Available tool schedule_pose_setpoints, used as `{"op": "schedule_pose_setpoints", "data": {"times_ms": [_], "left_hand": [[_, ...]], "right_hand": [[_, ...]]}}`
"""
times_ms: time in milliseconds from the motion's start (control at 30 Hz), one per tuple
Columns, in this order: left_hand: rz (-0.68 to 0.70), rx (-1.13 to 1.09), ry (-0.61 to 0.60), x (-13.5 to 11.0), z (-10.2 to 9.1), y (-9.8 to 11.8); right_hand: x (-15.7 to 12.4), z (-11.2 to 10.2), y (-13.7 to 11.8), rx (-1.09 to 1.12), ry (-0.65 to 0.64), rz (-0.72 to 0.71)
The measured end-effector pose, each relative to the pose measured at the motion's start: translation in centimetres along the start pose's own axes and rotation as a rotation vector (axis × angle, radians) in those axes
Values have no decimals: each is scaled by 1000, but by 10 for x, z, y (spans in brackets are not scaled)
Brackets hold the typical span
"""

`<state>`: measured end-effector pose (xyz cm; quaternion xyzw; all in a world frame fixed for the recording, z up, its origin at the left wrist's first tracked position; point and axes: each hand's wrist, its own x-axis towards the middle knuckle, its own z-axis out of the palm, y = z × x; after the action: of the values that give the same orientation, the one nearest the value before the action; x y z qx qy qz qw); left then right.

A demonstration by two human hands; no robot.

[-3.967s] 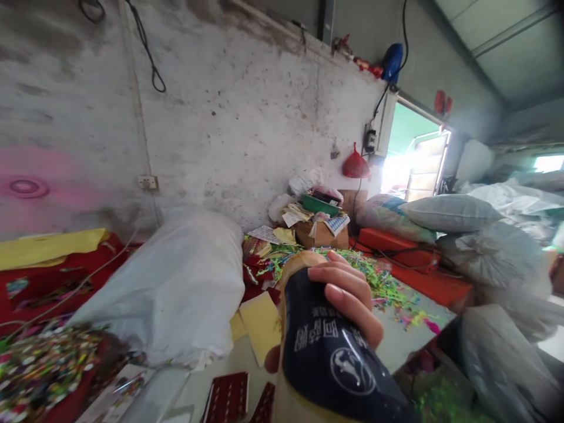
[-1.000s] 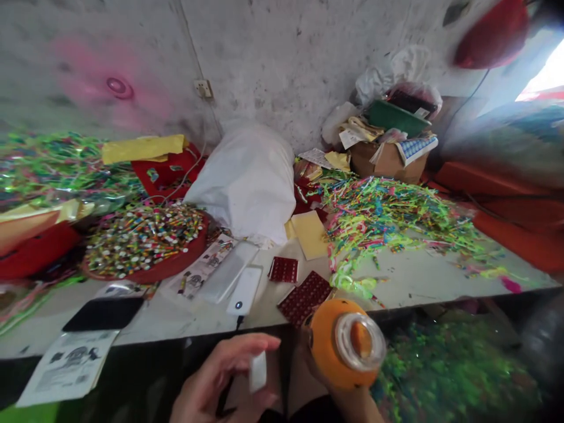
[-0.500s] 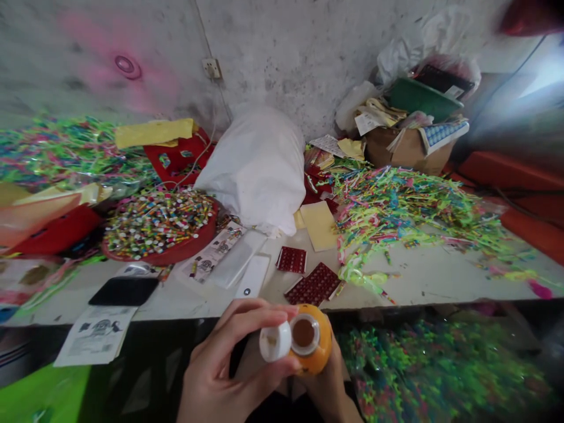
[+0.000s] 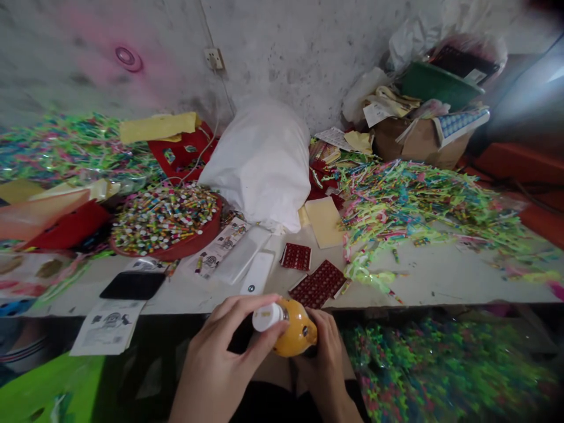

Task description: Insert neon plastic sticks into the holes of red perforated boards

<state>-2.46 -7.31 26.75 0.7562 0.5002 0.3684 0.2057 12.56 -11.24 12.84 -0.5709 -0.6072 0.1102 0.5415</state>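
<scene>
Two hands work together just off the near edge of the bench [image 4: 423, 285], over the person's lap, around an orange bottle [image 4: 298, 336]. The left hand [image 4: 220, 352] pinches a white cap [image 4: 267, 317] between thumb and fingers; a fingertip grip like this probably suits turning or steering so small a thing. The cap sits at the bottle's mouth, though whether it is seated or only resting there I cannot tell. The right hand [image 4: 328, 352] curls around the bottle's right side, likely to brace it against the left hand's push. The bottle tilts, its neck leaning left, which seems to bring the mouth within easy reach of the thumb.

On the near left of the bench, a black phone [image 4: 132, 285] lies across printed papers [image 4: 108, 329] that hang over the edge; its weight may well keep them from slipping. A red basin [image 4: 194, 249] farther back holds small coloured pieces [image 4: 163, 217], presumably because they would scatter loose. To the right, tangled bright strands [image 4: 409, 205] spread in an open heap. A plump white sack [image 4: 259, 164] stands far back between them, leaving the near strip for flatter things such as two dark red cards [image 4: 318, 283].
</scene>
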Motion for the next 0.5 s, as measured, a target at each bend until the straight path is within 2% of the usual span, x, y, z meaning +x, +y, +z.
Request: {"op": "schedule_pose_setpoints", "data": {"times_ms": [67, 133, 233, 333, 400, 500], "left_hand": [[-59, -63, -3, 1, 3, -2], [-120, -187, -47, 2, 6, -4], [-237, -447, -135, 6, 4, -10], [-301, -646, -135, 7, -3, -24], [-310, -739, -153, 5, -8, -35], [-315, -859, -178, 1, -11, -45]], "right_hand": [[2, 1, -3, 53, -22, 46], [6, 0, -8, 161, -133, 111], [14, -3, -18, 394, -434, 268], [22, -7, -30, 688, -690, 390], [26, -8, -38, 864, -768, 441], [30, -6, -46, 1007, -797, 490]]}}
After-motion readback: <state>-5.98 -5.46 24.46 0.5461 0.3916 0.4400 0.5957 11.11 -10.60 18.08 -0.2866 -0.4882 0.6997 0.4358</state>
